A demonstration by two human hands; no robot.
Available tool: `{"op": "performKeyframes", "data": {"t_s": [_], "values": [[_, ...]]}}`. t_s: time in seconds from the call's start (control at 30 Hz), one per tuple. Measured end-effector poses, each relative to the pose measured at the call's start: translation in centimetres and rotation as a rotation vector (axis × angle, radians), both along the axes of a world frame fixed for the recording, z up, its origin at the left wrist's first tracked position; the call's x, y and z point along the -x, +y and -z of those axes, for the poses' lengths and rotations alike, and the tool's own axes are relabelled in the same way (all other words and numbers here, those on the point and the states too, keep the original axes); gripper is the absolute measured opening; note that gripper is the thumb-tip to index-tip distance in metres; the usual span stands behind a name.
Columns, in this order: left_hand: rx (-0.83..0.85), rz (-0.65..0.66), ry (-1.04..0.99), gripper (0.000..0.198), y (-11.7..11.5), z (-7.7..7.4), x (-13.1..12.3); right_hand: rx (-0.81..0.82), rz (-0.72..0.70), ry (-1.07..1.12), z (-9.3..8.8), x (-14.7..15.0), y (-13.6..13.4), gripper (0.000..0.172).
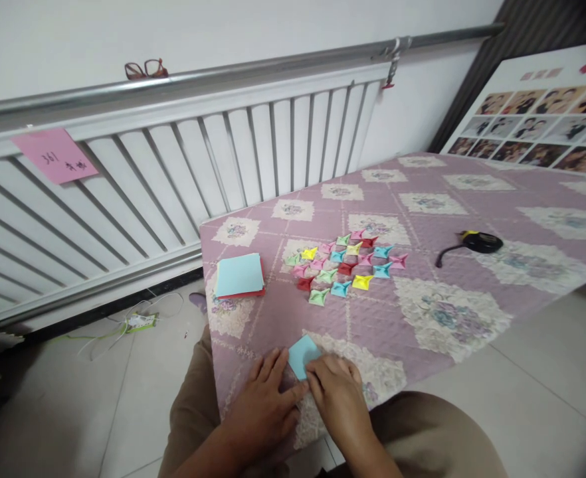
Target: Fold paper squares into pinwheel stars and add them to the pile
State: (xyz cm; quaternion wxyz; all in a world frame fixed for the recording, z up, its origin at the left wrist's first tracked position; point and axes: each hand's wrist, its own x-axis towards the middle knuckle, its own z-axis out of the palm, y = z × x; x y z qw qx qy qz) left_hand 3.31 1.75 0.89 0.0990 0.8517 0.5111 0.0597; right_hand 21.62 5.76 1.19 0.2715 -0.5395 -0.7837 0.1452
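Note:
A light blue sheet of origami paper (300, 353) lies on the table near its front edge, between my two hands. My left hand (266, 401) rests flat at the paper's left side, fingers apart, with the thumb by its lower edge. On the right, my right hand (340, 392) has its fingers closed at the paper's lower right edge and covers that corner. Beyond them stand several small folded paper pieces (345, 268) in rows, in green, pink, red, blue and yellow. A stack of coloured paper (240, 273), light blue on top, sits to the left.
A patterned purple tablecloth (283, 312) covers the table. A black object with a short cord (482, 243) lies at the right. Behind are a white radiator (233, 153), a pipe with glasses (146, 69) on it, and a photo board (537, 126). A power strip (142, 322) lies on the floor.

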Motion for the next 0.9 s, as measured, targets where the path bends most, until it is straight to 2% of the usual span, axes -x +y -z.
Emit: {"op": "performKeyframes", "data": {"t_s": [0.17, 0.33, 0.57, 0.73, 0.83, 0.9], "values": [[0.0, -0.022, 0.015, 0.061, -0.2, 0.0, 0.0, 0.03, 0.016, 0.011, -0.3, 0.0, -0.5, 0.01], [0.028, -0.047, 0.03, 0.063, -0.1, -0.1, 0.0, 0.0, 0.008, 0.004, 0.4, -0.1, -0.9, 0.011], [0.099, -0.159, 0.071, 0.075, 0.1, -0.7, -0.1, -0.022, 0.01, -0.01, 0.9, -0.3, -0.7, 0.014], [0.132, -0.243, 0.108, 0.084, 1.3, -0.6, 0.2, -0.02, 0.01, 0.018, 0.7, -0.3, -0.7, 0.013], [0.069, -0.299, 0.086, 0.086, 1.6, 0.0, 0.6, 0.003, 0.023, 0.036, 0.5, -0.2, -0.7, 0.014], [-0.034, -0.305, 0.047, 0.077, 1.2, 0.5, 0.7, 0.01, 0.038, 0.041, 0.2, -0.1, -0.8, 0.016]]}}
